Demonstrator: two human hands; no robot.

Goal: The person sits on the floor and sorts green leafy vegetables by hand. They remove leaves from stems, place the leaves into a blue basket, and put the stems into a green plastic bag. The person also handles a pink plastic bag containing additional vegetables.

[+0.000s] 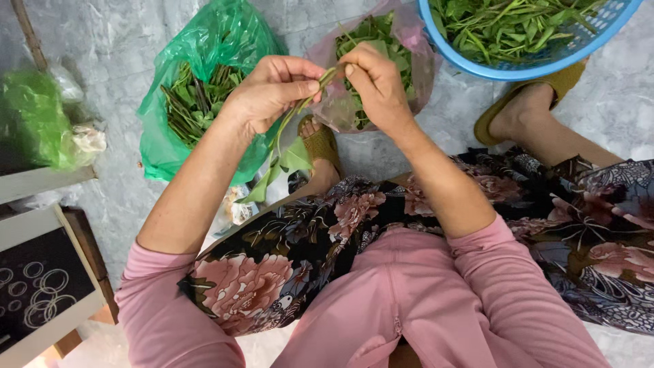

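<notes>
My left hand [269, 92] and my right hand [376, 85] together pinch a thin green vegetable stem [305, 102] between thumb and fingers. Its leaves [286, 163] hang down below my left hand, over my knee. Behind the hands a pink plastic bag [415, 41] holds leafy greens. To its left a green plastic bag [221, 34] holds bare stems and trimmings. A blue plastic basket [477, 68] at the top right is filled with picked green leaves.
I sit low on a grey marble floor [613, 95], in flowered trousers and sandals [497, 112]. Another green bag [34, 123] lies at the left above a white-edged dark board [41, 286].
</notes>
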